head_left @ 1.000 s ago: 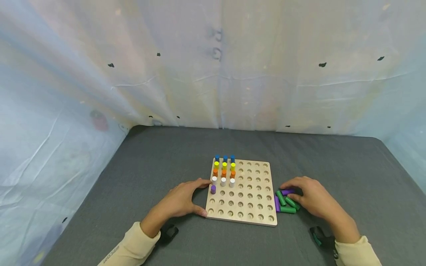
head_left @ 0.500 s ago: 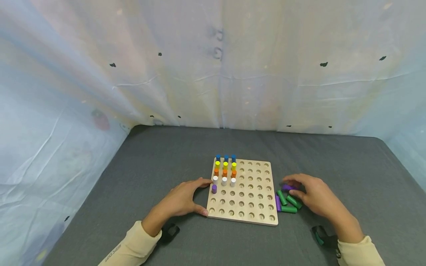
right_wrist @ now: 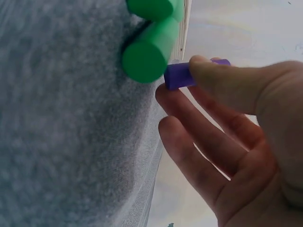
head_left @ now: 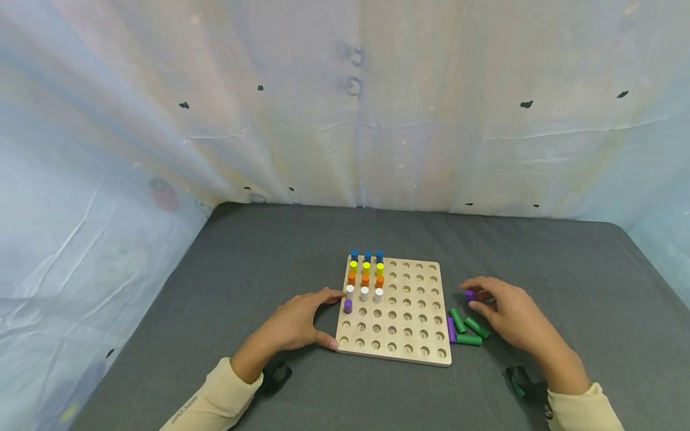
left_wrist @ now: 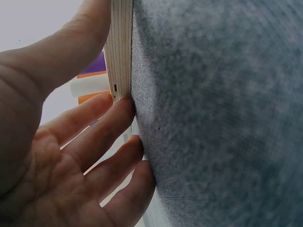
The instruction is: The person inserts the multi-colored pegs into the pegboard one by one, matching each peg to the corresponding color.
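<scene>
A square wooden pegboard [head_left: 399, 311] lies on the table with rows of round holes. Blue, yellow, orange and white pegs [head_left: 364, 294] stand upright at its left, three of each, and a single purple peg [head_left: 348, 306] stands below the whites. My left hand [head_left: 296, 320] is spread against the board's left edge, thumb at the near corner; in the left wrist view its fingertips [left_wrist: 124, 106] touch the plywood side. My right hand [head_left: 509, 308] pinches another purple peg [right_wrist: 180, 75] between thumb and fingers, beside the loose green pegs [right_wrist: 144, 61].
Several loose pegs lie right of the board: green pegs [head_left: 469, 339] and a purple peg [head_left: 451, 329] against its edge. Grey cloth covers the table [head_left: 280, 251]. A pale sheet [head_left: 409, 120] hangs behind it and along the left.
My right hand has drawn the purple peg up and away from the loose pile, tilting it from lying flat to more upright. My left hand stays at the board's edge.
</scene>
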Demonstrator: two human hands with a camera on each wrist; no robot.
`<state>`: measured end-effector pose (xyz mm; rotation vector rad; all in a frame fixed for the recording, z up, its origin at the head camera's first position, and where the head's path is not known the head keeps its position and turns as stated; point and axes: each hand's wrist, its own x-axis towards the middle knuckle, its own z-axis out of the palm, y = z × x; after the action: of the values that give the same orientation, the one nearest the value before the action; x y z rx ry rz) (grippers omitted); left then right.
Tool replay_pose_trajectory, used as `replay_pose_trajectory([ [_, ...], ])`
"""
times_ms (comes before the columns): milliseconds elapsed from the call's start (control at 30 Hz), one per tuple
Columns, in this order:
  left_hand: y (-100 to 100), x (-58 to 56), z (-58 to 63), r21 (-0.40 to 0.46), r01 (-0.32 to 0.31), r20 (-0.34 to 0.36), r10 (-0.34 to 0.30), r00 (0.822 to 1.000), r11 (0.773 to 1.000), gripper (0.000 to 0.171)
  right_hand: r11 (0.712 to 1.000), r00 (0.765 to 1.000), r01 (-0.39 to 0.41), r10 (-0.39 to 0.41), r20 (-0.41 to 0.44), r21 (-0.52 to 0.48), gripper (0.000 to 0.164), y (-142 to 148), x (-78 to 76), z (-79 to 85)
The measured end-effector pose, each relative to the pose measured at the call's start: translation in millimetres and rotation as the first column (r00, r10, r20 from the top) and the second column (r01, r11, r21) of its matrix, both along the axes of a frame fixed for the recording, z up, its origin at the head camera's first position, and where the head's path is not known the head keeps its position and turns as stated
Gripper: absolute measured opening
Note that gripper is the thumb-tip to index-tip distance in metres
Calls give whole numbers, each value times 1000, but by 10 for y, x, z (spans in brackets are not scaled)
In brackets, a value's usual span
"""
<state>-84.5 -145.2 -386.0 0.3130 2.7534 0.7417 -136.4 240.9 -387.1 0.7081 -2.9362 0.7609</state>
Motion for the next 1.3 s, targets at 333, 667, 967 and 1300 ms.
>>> replay_pose_trajectory([
  [333,11,5,-6,-4,-21,-7,21,1000,1000,92,1000,1000,6,-6,-24,1,24,-73,17,21],
  [667,53,12,10,-27,-27,5,27,1000,999,92,1000,999,-23,23,-33,2,24,-221,48,120],
  [967,69,-1,-1,-36,-46,-3,46,999,998,93,997,997,-78,78,-7,-30,27,-477,65,205],
  [1300,58,-4,-41,-30,-53,-5,53,999,998,95,983,984,-176,176,-9,-52,26,-849,93,206],
])
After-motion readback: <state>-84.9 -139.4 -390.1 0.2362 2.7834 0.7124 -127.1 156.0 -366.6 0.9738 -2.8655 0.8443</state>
